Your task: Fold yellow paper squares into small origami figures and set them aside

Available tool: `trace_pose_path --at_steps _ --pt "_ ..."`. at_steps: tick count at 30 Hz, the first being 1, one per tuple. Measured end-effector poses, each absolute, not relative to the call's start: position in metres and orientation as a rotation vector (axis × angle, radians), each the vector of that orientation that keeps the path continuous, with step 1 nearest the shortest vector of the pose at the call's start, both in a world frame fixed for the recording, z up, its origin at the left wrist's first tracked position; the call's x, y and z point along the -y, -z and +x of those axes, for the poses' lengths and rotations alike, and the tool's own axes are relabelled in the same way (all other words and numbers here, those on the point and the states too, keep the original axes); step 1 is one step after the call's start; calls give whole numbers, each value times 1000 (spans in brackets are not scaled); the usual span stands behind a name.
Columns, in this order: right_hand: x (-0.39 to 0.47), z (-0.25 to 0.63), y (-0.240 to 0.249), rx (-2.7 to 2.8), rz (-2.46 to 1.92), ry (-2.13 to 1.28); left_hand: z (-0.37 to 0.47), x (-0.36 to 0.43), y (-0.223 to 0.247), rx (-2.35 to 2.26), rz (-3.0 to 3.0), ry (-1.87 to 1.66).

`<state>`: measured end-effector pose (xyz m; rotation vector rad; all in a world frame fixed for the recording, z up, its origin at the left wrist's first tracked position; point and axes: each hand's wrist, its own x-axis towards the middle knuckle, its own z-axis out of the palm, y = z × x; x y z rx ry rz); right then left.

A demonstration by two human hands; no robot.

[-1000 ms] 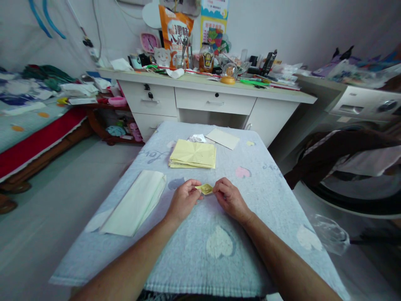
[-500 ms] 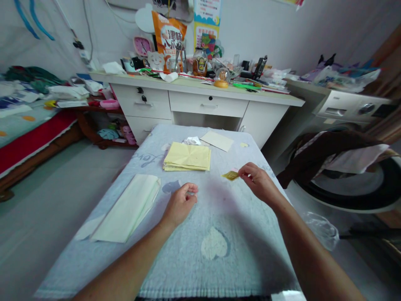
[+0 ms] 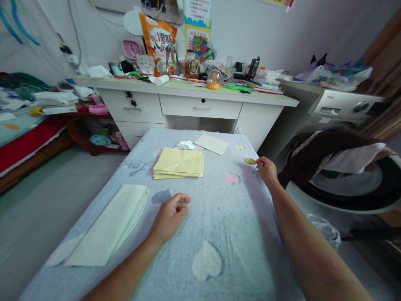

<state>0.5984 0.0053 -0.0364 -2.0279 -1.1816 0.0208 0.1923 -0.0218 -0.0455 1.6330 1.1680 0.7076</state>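
Note:
Near the right edge of the cloth-covered table [image 3: 232, 251], my right hand [image 3: 267, 169] pinches a small yellow-green folded paper [image 3: 249, 161] by its end, raised over the cloth. My left hand [image 3: 172, 215] hovers or rests near the middle, fingers curled with a gap between thumb and fingertips and nothing visible in it. Beyond it lies a stack of yellow paper sheets [image 3: 180, 162] with crease lines. On the left is a folded pale green paper [image 3: 109, 225]. A cream sheet [image 3: 212, 144] and a crumpled white paper [image 3: 184, 145] lie behind the stack.
A white desk [image 3: 200, 104] with a jar [image 3: 192, 67], an orange snack bag [image 3: 158, 42] and clutter stands beyond the table. To the right is a washing machine [image 3: 332, 104] with dark clothing [image 3: 326, 154] hanging from its door. A bed [image 3: 31, 138] is at the left.
My right hand has moved right and away from me with the small folded paper. My left hand keeps its curled pose. The whole view has shifted slightly.

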Motion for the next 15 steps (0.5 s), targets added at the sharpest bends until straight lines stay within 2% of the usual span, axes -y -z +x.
trace_pose_path --at_steps 15 --pt "-5 606 53 1172 -2136 117 190 24 41 -1168 1579 -652"
